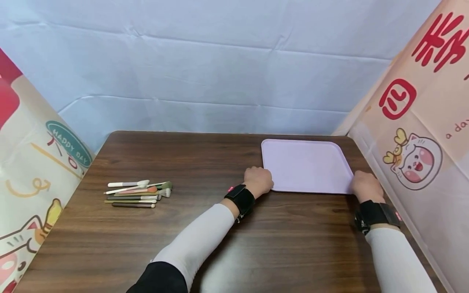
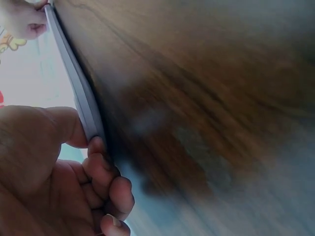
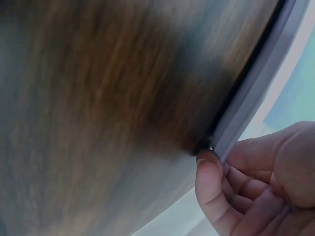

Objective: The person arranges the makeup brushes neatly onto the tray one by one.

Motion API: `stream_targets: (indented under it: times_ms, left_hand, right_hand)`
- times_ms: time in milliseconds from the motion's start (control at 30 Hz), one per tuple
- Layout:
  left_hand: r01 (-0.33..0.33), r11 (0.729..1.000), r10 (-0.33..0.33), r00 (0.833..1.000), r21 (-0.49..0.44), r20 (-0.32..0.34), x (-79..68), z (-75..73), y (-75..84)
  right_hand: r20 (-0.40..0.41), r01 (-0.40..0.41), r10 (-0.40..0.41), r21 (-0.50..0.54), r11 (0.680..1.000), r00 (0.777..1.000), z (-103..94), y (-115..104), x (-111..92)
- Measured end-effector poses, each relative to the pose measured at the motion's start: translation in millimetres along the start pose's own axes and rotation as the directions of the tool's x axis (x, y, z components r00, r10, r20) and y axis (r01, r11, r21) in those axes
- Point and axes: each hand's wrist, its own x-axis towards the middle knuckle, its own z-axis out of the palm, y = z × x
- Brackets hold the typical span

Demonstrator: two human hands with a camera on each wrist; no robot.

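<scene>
A pale lilac tray (image 1: 305, 167) lies toward the back right of the wooden table, nothing on it. My left hand (image 1: 258, 181) grips its near left corner; in the left wrist view the thumb and curled fingers (image 2: 101, 174) pinch the tray's edge (image 2: 81, 93). At the near right corner, my right hand (image 1: 367, 186) holds the tray too. The right wrist view shows thumb and forefinger (image 3: 209, 179) pinching the rim (image 3: 246, 101), close over the tabletop.
Several makeup brushes (image 1: 137, 193) lie in a loose bundle on the left of the table (image 1: 205, 158). White cloth (image 1: 205, 69) hangs behind the table. Printed sheets flank it, the right sheet (image 1: 414, 138) close beside my right hand.
</scene>
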Motion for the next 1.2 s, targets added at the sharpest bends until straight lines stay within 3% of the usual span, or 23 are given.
stream_targets:
  times_ms: [1200]
  left_hand:
    - [-0.026,1.000,0.026,1.000,0.014,-0.011,-53.0,10.9,-47.2]
  right_hand:
    - [0.057,0.145,-0.143,-0.037,0.989,0.988,16.5,-31.8,-39.7]
